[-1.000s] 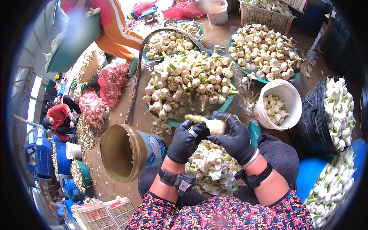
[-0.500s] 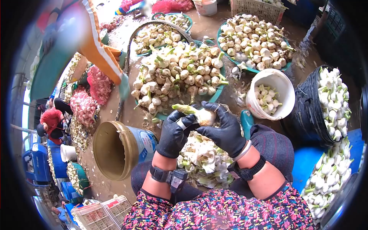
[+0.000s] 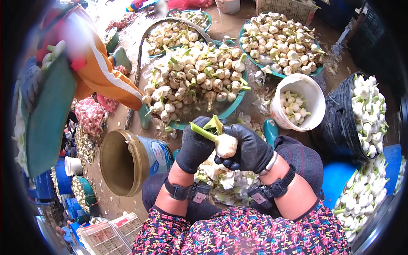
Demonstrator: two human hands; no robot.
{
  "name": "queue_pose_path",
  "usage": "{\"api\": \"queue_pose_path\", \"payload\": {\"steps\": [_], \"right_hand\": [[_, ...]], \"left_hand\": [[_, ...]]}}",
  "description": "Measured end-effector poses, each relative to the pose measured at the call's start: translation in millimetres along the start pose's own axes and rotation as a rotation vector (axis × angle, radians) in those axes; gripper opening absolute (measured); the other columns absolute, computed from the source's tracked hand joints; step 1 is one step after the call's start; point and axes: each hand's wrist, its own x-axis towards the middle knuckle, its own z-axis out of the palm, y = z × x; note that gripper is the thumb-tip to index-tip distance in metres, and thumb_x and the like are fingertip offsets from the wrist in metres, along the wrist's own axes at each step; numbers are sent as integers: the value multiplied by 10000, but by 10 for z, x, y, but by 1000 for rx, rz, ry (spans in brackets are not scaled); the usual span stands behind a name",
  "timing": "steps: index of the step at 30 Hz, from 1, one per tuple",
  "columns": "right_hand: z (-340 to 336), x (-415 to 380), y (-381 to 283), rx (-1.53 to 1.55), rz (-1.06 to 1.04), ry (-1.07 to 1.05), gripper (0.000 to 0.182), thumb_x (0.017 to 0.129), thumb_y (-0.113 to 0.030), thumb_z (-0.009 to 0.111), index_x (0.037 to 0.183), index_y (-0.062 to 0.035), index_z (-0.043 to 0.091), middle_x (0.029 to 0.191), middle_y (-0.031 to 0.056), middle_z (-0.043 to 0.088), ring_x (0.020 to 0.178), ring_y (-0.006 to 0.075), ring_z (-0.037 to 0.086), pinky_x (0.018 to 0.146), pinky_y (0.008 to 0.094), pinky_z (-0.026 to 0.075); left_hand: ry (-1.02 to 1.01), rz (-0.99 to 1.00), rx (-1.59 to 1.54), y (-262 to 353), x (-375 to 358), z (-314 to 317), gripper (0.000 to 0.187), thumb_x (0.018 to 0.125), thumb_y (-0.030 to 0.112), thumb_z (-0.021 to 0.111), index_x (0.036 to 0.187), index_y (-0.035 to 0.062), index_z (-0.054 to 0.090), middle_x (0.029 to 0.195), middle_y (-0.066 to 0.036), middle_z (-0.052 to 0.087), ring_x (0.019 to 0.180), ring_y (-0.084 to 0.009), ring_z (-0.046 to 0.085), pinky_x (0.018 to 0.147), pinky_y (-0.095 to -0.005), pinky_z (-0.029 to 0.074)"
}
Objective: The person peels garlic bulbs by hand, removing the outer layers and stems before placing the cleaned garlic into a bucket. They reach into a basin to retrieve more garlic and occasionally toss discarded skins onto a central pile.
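Observation:
A garlic bulb (image 3: pixel 226 146) with a green stem is between my gloved hands, above a heap of peeled skins (image 3: pixel 227 180). My right hand (image 3: pixel 250 146) wraps round the bulb from the right, its fingers curled beneath. On the other side, my left hand (image 3: pixel 194 146) is closed by the stem, with a loose outer leaf (image 3: pixel 213 124) pinched at its fingertips. The cut stem points up and left across the left glove. Just beyond my hands sits a broad green basin (image 3: pixel 231 108) piled with unpeeled garlic (image 3: pixel 199 78).
At right, a white bucket (image 3: pixel 282 104) holds some peeled bulbs; a black tub (image 3: pixel 333 123) beside it is heaped with them. An empty bucket (image 3: pixel 123 163) lies tipped at left. Another person in orange trousers (image 3: pixel 100 76) carries a green basin (image 3: pixel 53 110) close by on the left.
The bulb has turned upright, and an outer leaf now stands away from its stem. My hands have tilted around it. The person at left has moved lower and nearer with the basin.

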Motion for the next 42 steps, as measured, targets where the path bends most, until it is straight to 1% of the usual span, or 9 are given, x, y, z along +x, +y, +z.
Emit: {"api": "queue_pose_path", "payload": {"steps": [7, 15, 21, 23, 26, 31, 32, 35, 42], "right_hand": [[-231, 3, -66, -28, -225, 108, 401, 825, -333, 595, 1117, -66, 528, 930, 61, 618, 807, 199, 627, 612, 304, 505], [-159, 87, -42, -300, -434, 209, 269, 853, -228, 592, 1057, -53, 573, 937, 19, 611, 817, 109, 600, 699, 242, 501], [86, -56, 76, -1891, -1249, 327, 178, 809, -139, 567, 933, -14, 591, 811, 173, 603, 756, 340, 579, 670, 419, 436], [24, 14, 304, -2101, -498, -4, 243, 792, -159, 567, 986, -13, 575, 845, 191, 616, 784, 356, 593, 702, 455, 446], [-49, 25, 300, -1879, 74, 97, 524, 770, -154, 516, 1283, -80, 443, 957, 244, 611, 898, 358, 603, 805, 439, 464], [-91, 16, 7, -1053, -586, 284, 894, 669, -373, 775, 1351, -12, 324, 1165, 181, 542, 1101, 261, 523, 898, 345, 435], [-20, 36, 11, -638, -518, 185, 764, 741, -251, 750, 1330, 10, 340, 1128, 113, 556, 1048, 172, 527, 883, 289, 439], [-65, 72, -53, -449, -473, 135, 375, 834, -129, 646, 1154, 30, 532, 1019, 53, 604, 933, 115, 558, 839, 254, 457], [-54, 179, 2, -1390, -1058, 568, 146, 796, -158, 597, 812, -16, 566, 641, 177, 500, 616, 346, 522, 559, 403, 406]], "left_hand": [[-36, -400, -895, 81, 46, -126, 386, 842, 152, 553, 1176, -35, 506, 1012, -95, 613, 820, -142, 599, 765, -258, 491], [-47, -412, -635, 125, -32, -90, 319, 801, 143, 609, 1068, -29, 574, 989, -85, 617, 817, -127, 584, 715, -262, 476], [277, -328, -831, -116, 61, -337, 263, 833, 92, 549, 1049, -58, 558, 992, -115, 612, 917, -197, 597, 853, -303, 465], [321, -267, -893, -150, 101, -483, 257, 855, 89, 531, 1066, -57, 551, 1025, -117, 605, 927, -195, 589, 872, -313, 453], [251, -153, -407, -130, -45, -495, 256, 865, 103, 525, 1066, -51, 567, 927, -50, 586, 817, -125, 549, 742, -218, 433], [64, -45, -175, -74, -109, -339, 290, 735, -122, 535, 984, 17, 585, 980, -141, 615, 845, -200, 604, 703, -287, 500], [17, 459, 280, -42, -44, -360, 341, 692, -153, 545, 967, 46, 583, 975, -155, 614, 843, -216, 611, 665, -309, 513], [-2, -260, -585, 91, -55, -244, 175, 779, 16, 574, 948, 5, 615, 977, -108, 632, 859, -175, 602, 756, -285, 484], [-6, -492, -636, 173, 11, -181, 271, 819, 102, 568, 1055, -31, 576, 991, -100, 628, 868, -164, 602, 793, -289, 476]]}}
